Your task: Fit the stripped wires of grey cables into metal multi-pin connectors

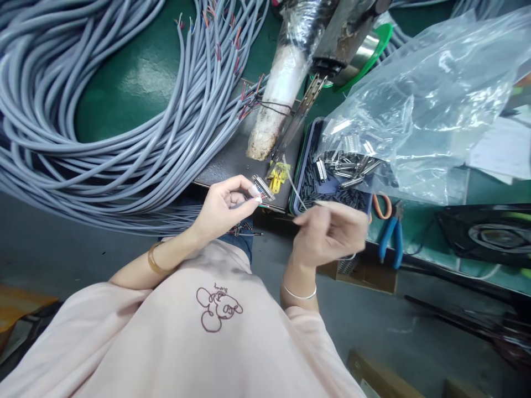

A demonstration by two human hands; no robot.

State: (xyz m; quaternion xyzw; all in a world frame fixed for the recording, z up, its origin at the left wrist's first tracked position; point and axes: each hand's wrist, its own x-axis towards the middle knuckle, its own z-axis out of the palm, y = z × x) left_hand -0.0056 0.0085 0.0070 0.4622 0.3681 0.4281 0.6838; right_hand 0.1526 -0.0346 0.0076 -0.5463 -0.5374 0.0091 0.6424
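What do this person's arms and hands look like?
Loose pale pink sleeves leave the forearms bare. The left hand wears a ring, with an amber bangle on that forearm; the right hand has a thin silvery bangle near its wrist.

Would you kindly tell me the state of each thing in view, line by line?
Left hand: pinching the connector
Connector: held at fingertips, tilted
Right hand: fingers curled, blurred; hold unclear
Gray cables: bundled, curving, some ends stripped to coloured wires
Tray: open, holding loose connectors and small black pieces
Plastic bag: crumpled, partly over the tray
Blue-handled pliers: handles spread apart
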